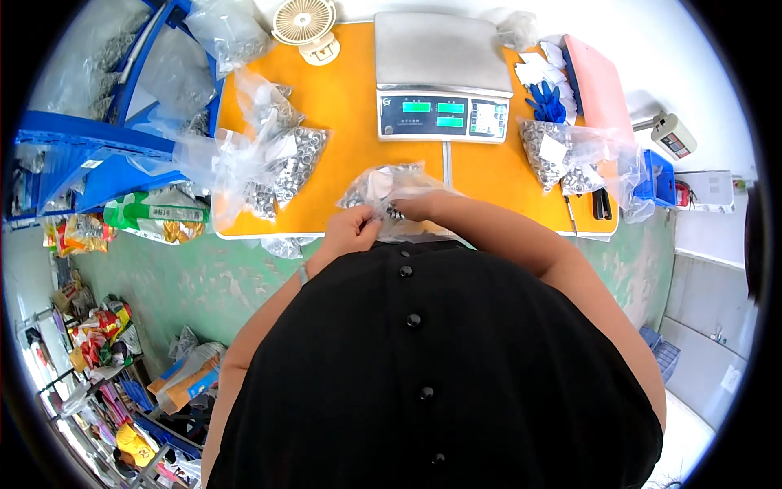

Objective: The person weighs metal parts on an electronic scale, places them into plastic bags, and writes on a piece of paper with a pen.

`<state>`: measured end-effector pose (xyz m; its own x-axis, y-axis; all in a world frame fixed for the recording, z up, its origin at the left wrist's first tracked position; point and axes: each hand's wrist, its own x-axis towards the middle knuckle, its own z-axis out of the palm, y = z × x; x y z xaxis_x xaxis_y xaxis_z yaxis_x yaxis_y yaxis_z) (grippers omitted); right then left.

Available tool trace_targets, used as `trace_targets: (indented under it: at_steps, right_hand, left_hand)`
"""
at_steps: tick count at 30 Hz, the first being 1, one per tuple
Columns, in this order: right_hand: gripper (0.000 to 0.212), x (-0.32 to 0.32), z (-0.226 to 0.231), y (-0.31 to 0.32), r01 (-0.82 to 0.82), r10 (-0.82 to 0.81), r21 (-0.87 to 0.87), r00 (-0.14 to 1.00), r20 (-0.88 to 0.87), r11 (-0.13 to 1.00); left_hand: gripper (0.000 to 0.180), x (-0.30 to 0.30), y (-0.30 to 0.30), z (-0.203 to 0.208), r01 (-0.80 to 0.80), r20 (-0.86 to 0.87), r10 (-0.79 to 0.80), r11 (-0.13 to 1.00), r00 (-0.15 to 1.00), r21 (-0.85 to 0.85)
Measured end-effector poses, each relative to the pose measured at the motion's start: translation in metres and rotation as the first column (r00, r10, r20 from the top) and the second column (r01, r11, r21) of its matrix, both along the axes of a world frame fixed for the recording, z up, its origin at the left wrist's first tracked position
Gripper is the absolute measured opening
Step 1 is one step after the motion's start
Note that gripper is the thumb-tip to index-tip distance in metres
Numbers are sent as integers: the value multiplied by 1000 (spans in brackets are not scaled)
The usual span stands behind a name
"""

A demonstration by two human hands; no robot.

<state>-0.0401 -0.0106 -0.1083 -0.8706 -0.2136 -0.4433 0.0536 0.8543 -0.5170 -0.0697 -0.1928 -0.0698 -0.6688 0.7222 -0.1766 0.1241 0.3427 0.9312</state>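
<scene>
A clear plastic bag of small metal parts [383,181], with a white slip inside, lies at the table's near edge in front of my body. My left hand [352,232] is closed, pinching the near left edge of this bag. My right hand [419,207] reaches into the bag's mouth from the right. Its fingertips are down among the metal parts, partly hidden by plastic, so their grip does not show.
Behind the bag stands a digital scale [442,69] with a bare metal pan. More bags of metal rings [300,159] lie to the left, and another bag [544,155] to the right. Blue gloves [546,103], a fan [305,24], a black stapler-like object [601,204] and blue bins [90,134] surround the work area.
</scene>
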Motion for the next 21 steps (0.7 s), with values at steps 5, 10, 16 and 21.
trace_targets:
  at_steps: [5, 10, 16, 21]
  right_hand:
    - [23, 4, 39, -22, -11, 5, 40, 988, 154, 999]
    - [23, 6, 24, -23, 63, -66, 22, 986, 155, 998]
    - [24, 9, -18, -18, -2, 2, -1, 1000, -31, 1000]
    - [25, 12, -3, -15, -115, 126, 86, 983, -137, 990]
  left_hand:
    - [13, -8, -4, 3, 99, 0, -99, 995, 995, -24]
    - [14, -11, 0, 12, 150, 42, -149, 988, 988, -29]
    - [16, -14, -6, 7, 136, 169, -132, 991, 977, -17]
    - [19, -12, -3, 5, 102, 241, -102, 995, 965, 15]
